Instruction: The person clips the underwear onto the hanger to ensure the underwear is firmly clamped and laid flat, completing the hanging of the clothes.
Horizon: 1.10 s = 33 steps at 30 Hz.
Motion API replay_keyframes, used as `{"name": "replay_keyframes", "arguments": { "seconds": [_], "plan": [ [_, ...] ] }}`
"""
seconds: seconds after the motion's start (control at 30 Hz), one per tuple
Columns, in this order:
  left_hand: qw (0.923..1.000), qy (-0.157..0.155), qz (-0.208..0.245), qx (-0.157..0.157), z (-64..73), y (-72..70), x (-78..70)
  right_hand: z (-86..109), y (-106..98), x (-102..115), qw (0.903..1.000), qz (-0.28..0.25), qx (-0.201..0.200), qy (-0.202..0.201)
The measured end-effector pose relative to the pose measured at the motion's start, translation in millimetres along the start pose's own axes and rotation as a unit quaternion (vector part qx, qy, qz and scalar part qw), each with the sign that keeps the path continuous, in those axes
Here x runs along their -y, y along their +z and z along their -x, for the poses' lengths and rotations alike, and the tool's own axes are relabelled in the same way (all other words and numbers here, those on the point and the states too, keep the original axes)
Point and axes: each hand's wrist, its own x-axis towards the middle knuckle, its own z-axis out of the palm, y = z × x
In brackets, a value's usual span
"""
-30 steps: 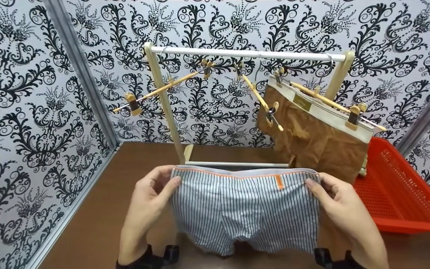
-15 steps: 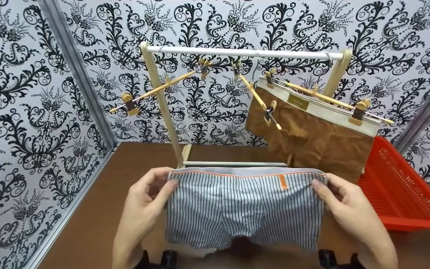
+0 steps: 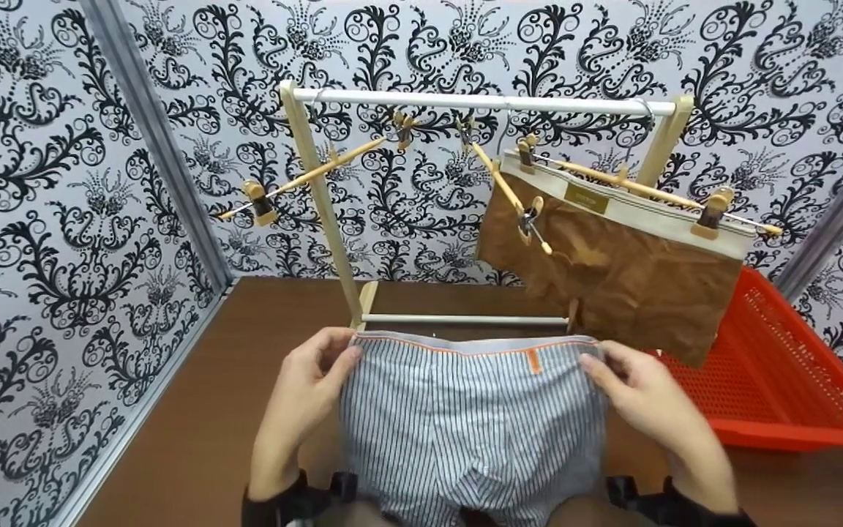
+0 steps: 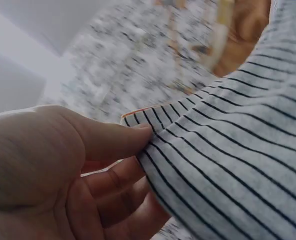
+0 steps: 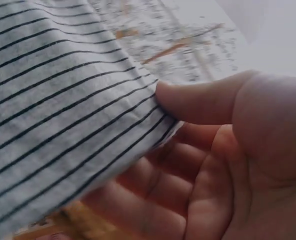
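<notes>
While a black-and-white patterned wall (image 3: 48, 219) closes off the far left, a wooden hanger (image 3: 330, 166) with a clip near each end hangs slantwise from the white rail (image 3: 421, 99) of a small rack (image 3: 326, 212). Below it, over the brown tabletop (image 3: 202, 410), the person's left hand (image 3: 304, 391) pinches the upper corner of the striped shorts (image 3: 458, 410); the left wrist view shows its thumb on the near face of the cloth and its fingers curled behind. The shorts hang between the two hands in front of the rack, waistband up, a small orange tab (image 3: 533, 360) just under the orange line near the right end. Farther back, above them, a second clip hanger (image 3: 498, 178) points toward the camera. At the other upper corner the right hand (image 3: 637, 391) pinches the cloth between thumb and fingers. Behind that hand, brown shorts (image 3: 634, 278) hang clipped at both ends of their pale waistband to a third hanger (image 3: 659, 193). A red perforated basket (image 3: 802, 435) stands at the far right, partly behind the brown shorts.
</notes>
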Motion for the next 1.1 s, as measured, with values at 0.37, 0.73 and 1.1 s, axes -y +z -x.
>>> {"name": "replay_keyframes", "arguments": {
  "seconds": [0.37,0.73,1.1],
  "plan": [
    [0.9982,-0.048,-0.030,0.018,-12.2,35.0,68.6,-26.9,36.3,-54.8,0.9964,0.071,0.043,0.019],
    [0.9918,-0.075,-0.102,0.017,-12.1,55.0,93.4,-28.5,54.0,-70.3,0.9887,0.127,0.069,0.042],
    [0.9913,-0.082,-0.100,0.025,-9.9,60.4,100.2,-28.2,58.1,-71.1,0.9818,0.153,0.077,0.082]
  ]
}}
